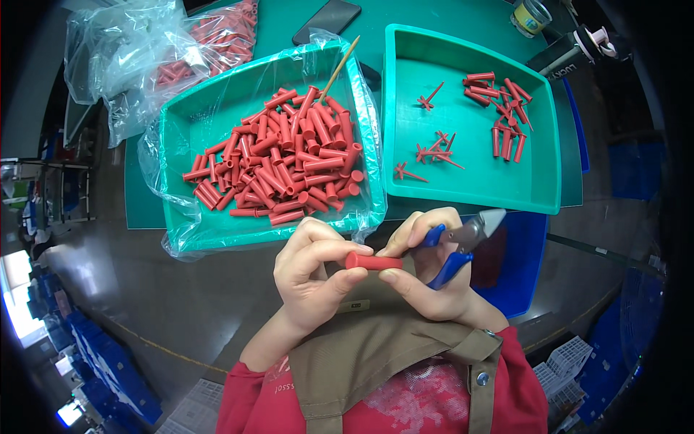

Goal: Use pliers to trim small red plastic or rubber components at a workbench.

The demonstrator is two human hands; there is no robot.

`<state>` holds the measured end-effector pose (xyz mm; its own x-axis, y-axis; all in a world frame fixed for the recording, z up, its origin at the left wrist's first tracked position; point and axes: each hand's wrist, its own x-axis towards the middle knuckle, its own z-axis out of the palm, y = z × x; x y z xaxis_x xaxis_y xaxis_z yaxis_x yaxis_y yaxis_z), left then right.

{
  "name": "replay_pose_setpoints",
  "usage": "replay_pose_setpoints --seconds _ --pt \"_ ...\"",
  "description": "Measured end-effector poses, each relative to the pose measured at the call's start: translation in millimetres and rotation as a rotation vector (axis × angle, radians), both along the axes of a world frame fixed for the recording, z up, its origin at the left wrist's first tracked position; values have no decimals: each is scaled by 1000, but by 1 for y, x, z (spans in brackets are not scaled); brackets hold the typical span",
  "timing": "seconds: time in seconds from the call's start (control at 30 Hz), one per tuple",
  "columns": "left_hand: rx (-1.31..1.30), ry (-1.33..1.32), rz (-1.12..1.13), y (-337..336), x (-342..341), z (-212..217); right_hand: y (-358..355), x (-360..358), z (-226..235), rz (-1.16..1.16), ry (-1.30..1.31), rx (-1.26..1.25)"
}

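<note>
Gripping a red cylinder [374, 262], long axis left-to-right.
Pinched snugly thumb-to-finger: left end in left hand [311, 264], right end in right hand [434, 300], also cradling blue-handled cutters [468, 236].

Bright, sharp centre inside a black fisheye rim
The pane [22, 300] at far left blows out white, the grey floor [224, 329] carries pale glare, the plastic bag [123, 61] glints (mostly along its creases), and straight edges bow.
</note>
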<state>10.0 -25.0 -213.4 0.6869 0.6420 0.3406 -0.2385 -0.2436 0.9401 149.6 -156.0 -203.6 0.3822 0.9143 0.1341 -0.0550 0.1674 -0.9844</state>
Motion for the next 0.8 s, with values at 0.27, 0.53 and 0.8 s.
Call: replay_pose_setpoints --seconds 0.27,0.53,0.8 --pt "177 110 -60 15 -14 1 5 0 1 35 336 -58" --pt "728 658 132 79 24 -6 39 15 6 -174 -318 -243" --pt "654 536 135 64 22 10 38 16 1 -253 -138 -259"
